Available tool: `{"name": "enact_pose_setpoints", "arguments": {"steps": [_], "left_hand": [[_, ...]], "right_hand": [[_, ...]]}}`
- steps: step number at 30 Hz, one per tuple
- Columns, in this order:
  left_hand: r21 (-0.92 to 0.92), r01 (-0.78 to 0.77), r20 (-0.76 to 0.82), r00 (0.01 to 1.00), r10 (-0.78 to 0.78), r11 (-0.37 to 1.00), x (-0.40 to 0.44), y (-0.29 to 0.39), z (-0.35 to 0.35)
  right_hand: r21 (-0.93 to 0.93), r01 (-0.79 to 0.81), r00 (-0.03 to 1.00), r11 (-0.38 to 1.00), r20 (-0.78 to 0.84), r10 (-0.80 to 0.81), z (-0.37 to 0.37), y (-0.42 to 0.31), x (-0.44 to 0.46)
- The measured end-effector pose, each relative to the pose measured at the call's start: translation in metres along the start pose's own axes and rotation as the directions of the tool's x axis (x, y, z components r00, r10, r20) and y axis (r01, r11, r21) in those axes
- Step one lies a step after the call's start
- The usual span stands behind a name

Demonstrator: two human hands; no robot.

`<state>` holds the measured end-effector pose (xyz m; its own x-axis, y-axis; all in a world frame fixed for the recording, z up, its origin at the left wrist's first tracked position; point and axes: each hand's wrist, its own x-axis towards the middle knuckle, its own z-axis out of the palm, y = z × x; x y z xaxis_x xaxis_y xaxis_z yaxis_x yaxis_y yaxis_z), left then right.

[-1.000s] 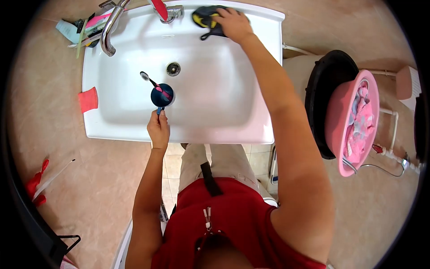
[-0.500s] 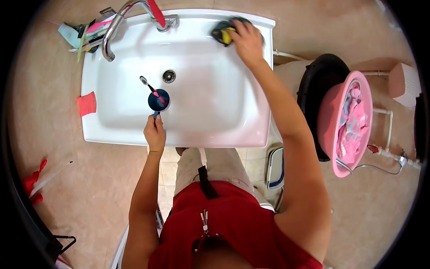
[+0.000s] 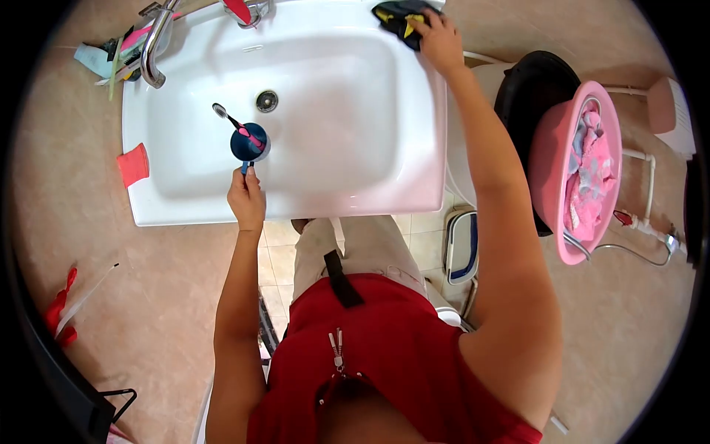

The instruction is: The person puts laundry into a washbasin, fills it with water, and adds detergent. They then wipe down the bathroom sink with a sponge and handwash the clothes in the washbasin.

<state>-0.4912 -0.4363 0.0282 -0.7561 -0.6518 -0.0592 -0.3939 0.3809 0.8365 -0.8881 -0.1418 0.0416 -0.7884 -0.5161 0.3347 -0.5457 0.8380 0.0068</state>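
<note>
My left hand [image 3: 246, 198] is closed round the handle of a dark blue mug [image 3: 239, 152], which it holds over the white sink basin [image 3: 325, 159]. A toothbrush [image 3: 249, 135] with a pink and black handle leans in the mug, its bristle head sticking out past the rim. At the far right corner of the sink, my right hand [image 3: 441, 43] has its fingers bent on a crumpled black and yellow cloth [image 3: 399, 18]. The cloth lies on the sink's rim, and the fingertips are on its yellow part.
A chrome faucet [image 3: 153, 55] arches over the basin's left side. Toiletries [image 3: 122, 59] crowd the far left corner, and a red cloth [image 3: 133, 166] hangs over the left rim. To the right are a pink tub [image 3: 551, 159] with laundry and a black basin [image 3: 518, 103].
My right hand and the black and yellow cloth have shifted right along the rim to the corner. The whole view has moved slightly; my left hand keeps hold of the mug.
</note>
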Motion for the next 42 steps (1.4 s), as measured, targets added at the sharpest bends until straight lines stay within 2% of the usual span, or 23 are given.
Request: {"name": "enact_pose_setpoints", "arguments": {"steps": [2, 6, 10, 14, 15, 18, 19, 20, 22, 23, 26, 27, 30, 33, 36, 38, 41, 42], "left_hand": [[0.024, -0.042, 0.004, 0.999, 0.042, 0.999, 0.002, -0.001, 0.0], [0.088, -0.087, 0.052, 0.995, 0.083, 0.992, 0.0, 0.005, 0.003], [0.004, -0.149, 0.129, 0.981, 0.147, 0.989, 0.016, 0.05, 0.03], [-0.075, -0.204, 0.182, 0.96, 0.214, 0.976, 0.062, 0.104, 0.086], [-0.082, -0.228, 0.213, 0.947, 0.24, 0.97, 0.072, 0.128, 0.097], [-0.04, -0.28, 0.198, 0.939, 0.282, 0.959, 0.112, 0.157, 0.15], [-0.046, -0.302, 0.202, 0.931, 0.305, 0.952, 0.123, 0.163, 0.167], [-0.056, -0.298, 0.223, 0.927, 0.302, 0.953, 0.133, 0.169, 0.182], [-0.072, -0.288, 0.27, 0.916, 0.296, 0.955, 0.145, 0.182, 0.205], [-0.077, -0.279, 0.297, 0.91, 0.29, 0.957, 0.149, 0.188, 0.214], [-0.059, -0.3, 0.392, 0.871, 0.298, 0.952, 0.156, 0.205, 0.234], [-0.042, -0.308, 0.432, 0.852, 0.295, 0.95, 0.155, 0.203, 0.242], [0.077, -0.528, 0.322, 0.816, 0.48, 0.846, 0.165, 0.19, 0.271], [0.014, -0.453, 0.261, 0.862, 0.434, 0.891, 0.168, 0.197, 0.274], [-0.027, -0.37, 0.303, 0.882, 0.36, 0.929, 0.175, 0.196, 0.269], [-0.018, -0.395, 0.267, 0.883, 0.385, 0.918, 0.182, 0.191, 0.276], [-0.033, -0.382, 0.282, 0.883, 0.376, 0.923, 0.183, 0.191, 0.273], [-0.043, -0.369, 0.299, 0.882, 0.364, 0.928, 0.181, 0.191, 0.271]], "right_hand": [[-0.04, 0.036, 0.99, 0.999, 0.141, -0.03, -0.025, -0.01, -0.034], [0.149, 0.056, 0.978, 0.987, 0.189, -0.084, -0.066, -0.04, -0.118], [0.356, 0.117, 0.936, 0.927, 0.272, -0.222, -0.12, -0.081, -0.212], [0.469, 0.035, 0.934, 0.883, 0.298, -0.195, -0.154, -0.117, -0.262], [0.513, -0.034, 0.928, 0.858, 0.334, -0.163, -0.16, -0.122, -0.265], [0.707, -0.224, 0.934, 0.671, 0.353, -0.06, -0.157, -0.112, -0.269], [0.751, -0.293, 0.938, 0.592, 0.344, 0.029, -0.159, -0.108, -0.268], [0.733, -0.371, 0.923, 0.57, 0.362, 0.135, -0.158, -0.106, -0.268], [0.642, -0.278, 0.961, 0.715, 0.197, 0.197, -0.156, -0.098, -0.262], [0.564, -0.295, 0.953, 0.772, 0.229, 0.197, -0.154, -0.094, -0.26], [0.403, -0.132, 0.979, 0.906, 0.195, 0.056, -0.14, -0.091, -0.262], [0.398, -0.143, 0.974, 0.906, 0.221, 0.057, -0.137, -0.093, -0.261], [0.379, -0.148, 0.973, 0.913, 0.219, 0.067, -0.129, -0.089, -0.255], [0.344, -0.139, 0.98, 0.929, 0.182, 0.079, -0.12, -0.085, -0.234], [0.295, -0.124, 0.986, 0.947, 0.148, 0.083, -0.103, -0.076, -0.199], [0.283, -0.064, 0.998, 0.957, 0.042, 0.054, -0.087, -0.07, -0.172], [0.185, 0.075, 0.997, 0.98, -0.026, -0.072, -0.073, -0.066, -0.135], [0.178, 0.162, 0.987, 0.971, -0.034, -0.158, -0.072, -0.065, -0.125]]}}
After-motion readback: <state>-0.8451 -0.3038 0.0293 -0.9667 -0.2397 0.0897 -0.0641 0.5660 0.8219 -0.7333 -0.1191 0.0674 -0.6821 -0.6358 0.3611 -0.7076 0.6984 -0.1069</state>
